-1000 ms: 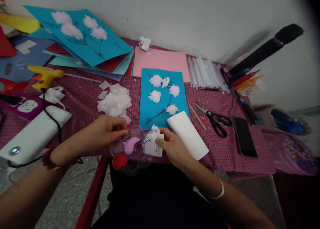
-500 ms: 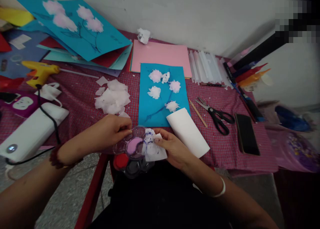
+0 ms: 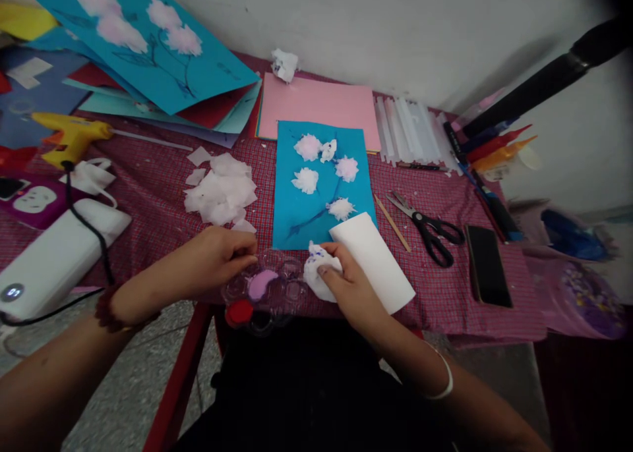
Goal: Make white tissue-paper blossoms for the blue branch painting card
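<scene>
My right hand (image 3: 346,281) is closed around a crumpled white tissue (image 3: 319,277) marked with blue-purple stains. It sits just right of a clear plastic paint palette (image 3: 284,300), whose round wells show pink and red paint. The palette juts over the table's front edge. At its upper left rim my left hand (image 3: 227,254) is closed, thumb and fingers pinched on the edge; the exact contact is partly hidden. Beyond the hands lies a blue sheet (image 3: 289,221) with a painted branch and several white and pale pink paper flowers (image 3: 341,208). A rolled white paper (image 3: 373,261) touches its lower right corner.
Left are white paper pieces (image 3: 222,188), a yellow glue gun (image 3: 74,139) and a white power bank (image 3: 59,261). Scissors (image 3: 430,231), a pencil (image 3: 393,225) and a phone (image 3: 488,264) lie right. Pink sheets (image 3: 321,103) and glue sticks (image 3: 408,132) are behind.
My right hand has moved right, away from the palette, and the tissue is now bunched up in it instead of spread over the wells. My left hand has barely shifted.
</scene>
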Demonstrator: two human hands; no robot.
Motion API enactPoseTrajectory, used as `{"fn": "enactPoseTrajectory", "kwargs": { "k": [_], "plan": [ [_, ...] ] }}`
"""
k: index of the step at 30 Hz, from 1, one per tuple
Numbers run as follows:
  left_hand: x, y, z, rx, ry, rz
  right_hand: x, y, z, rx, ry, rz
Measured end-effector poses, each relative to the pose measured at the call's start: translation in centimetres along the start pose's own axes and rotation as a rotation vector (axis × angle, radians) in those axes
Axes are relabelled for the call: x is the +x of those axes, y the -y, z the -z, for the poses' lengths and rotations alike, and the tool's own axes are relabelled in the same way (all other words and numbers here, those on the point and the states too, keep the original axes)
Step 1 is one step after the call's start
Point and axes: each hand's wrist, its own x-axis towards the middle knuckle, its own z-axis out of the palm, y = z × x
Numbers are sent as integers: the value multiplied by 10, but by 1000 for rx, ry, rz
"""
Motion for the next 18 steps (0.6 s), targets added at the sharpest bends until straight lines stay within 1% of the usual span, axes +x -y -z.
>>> {"fn": "enactPoseTrajectory", "kwargs": {
  "k": [2,3,4,6,8,10,12,14,18],
  "plan": [
    [3,2,-3,-9,-1,-8,-3,1,6,-226,-91,214],
    [5,3,-5,-14,0,-17,-4,2,8,-330,-108,327],
    [7,4,-6,-16,-3,-26,-4,3,10,-430,-102,438],
    [11,6,-9,-13,-11,-43,-2,4,9,-614,-45,630],
    [14,7,-11,-6,-18,-54,3,6,6,-766,27,759],
    [16,9,-13,-2,-25,-59,9,6,1,-880,49,817],
    [17,10,-14,0,-25,-62,16,4,-4,-955,20,829],
    [17,11,-15,5,-25,-65,21,0,-7,-1004,14,804],
    [17,14,-15,-1,-43,-80,22,-3,-11,-1074,110,717]
  ]
}}
